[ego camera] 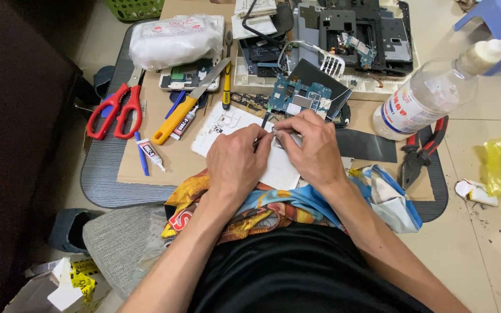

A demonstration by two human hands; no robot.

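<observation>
Two hands met over a white panel lying near the middle of the bench. The left hand was closed around a thin dark tool, its tip at a small metal part pinched in the right hand. The step looked like fine work on that part; any further move would call for steady fingers. A blue circuit board lay just beyond, red scissors far left.

Makeshift electronics repair spot on a tiled floor: brown cardboard sheet as worktop, bare blue circuit board, gutted black device chassis far side, red-handled scissors left, red-handled pliers right.
</observation>
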